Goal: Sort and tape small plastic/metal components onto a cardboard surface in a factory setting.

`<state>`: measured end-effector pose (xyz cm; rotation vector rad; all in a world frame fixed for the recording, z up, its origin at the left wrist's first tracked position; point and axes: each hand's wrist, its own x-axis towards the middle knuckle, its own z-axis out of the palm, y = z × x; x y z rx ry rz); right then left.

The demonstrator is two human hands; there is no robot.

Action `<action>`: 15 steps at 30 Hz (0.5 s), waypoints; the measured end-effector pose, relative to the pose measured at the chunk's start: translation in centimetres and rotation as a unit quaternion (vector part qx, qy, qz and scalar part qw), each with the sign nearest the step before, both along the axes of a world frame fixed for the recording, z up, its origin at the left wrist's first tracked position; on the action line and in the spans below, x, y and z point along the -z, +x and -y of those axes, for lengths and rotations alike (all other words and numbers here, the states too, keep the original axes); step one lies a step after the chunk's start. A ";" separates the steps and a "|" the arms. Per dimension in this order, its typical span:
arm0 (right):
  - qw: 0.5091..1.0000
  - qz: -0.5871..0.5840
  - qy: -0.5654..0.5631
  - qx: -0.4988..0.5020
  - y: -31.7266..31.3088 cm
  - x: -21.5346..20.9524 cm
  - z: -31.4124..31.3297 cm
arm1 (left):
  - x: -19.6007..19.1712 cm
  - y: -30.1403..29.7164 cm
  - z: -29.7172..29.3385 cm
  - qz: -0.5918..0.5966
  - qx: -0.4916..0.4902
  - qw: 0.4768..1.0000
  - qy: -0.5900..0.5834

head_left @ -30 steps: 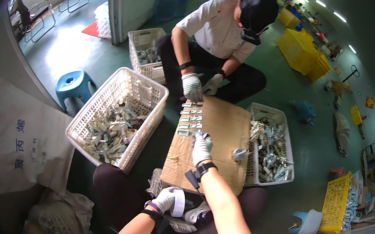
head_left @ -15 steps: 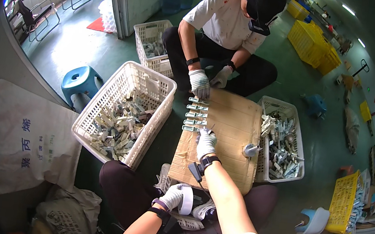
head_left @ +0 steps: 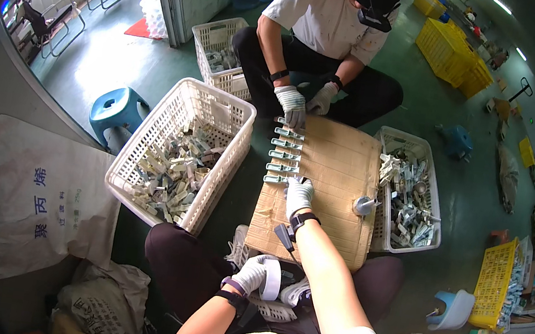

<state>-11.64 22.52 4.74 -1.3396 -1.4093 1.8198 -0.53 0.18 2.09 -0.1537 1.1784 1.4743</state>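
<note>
A white ring-shaped roll of tape (head_left: 271, 280) is in my gloved left hand (head_left: 250, 275), its fingers wrapped round one side, low between my knees. My gloved right hand (head_left: 299, 196) is over the cardboard-topped surface (head_left: 335, 169), fingers closed at the right end of the nearest pale green plastic clip (head_left: 275, 179). Its fingertips are partly hidden. Several such clips (head_left: 284, 155) lie in a row along the cardboard's left edge, jutting past it. At the far end of the row is a co-worker's gloved hand (head_left: 293, 107); the co-worker's other hand (head_left: 323, 98) is beside it.
White baskets of loose clips stand left (head_left: 239, 137) and right (head_left: 438, 216) of the cardboard, another (head_left: 211, 37) behind. A grey-white pointed object (head_left: 364, 206) stands on the cardboard's right side. Blue stool (head_left: 113, 109) and white sack (head_left: 39, 204) are at left.
The view has shifted slightly. Another clip shows at the far end of the row by the co-worker's hand. My right hand stays at the nearest clip, and my left still holds the tape.
</note>
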 end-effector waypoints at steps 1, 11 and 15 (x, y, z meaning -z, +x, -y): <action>0.999 0.032 0.009 -0.017 -0.1 -0.1 0.0 | 0.2 0.1 0.1 0.001 -0.001 1.000 -0.001; 0.996 0.092 -0.011 -0.009 0.0 -0.7 -0.4 | -0.5 0.2 0.1 0.053 -0.041 0.997 0.034; 0.994 0.104 -0.019 -0.034 -0.1 -1.5 -0.2 | 0.2 0.2 0.4 0.017 -0.029 0.999 0.027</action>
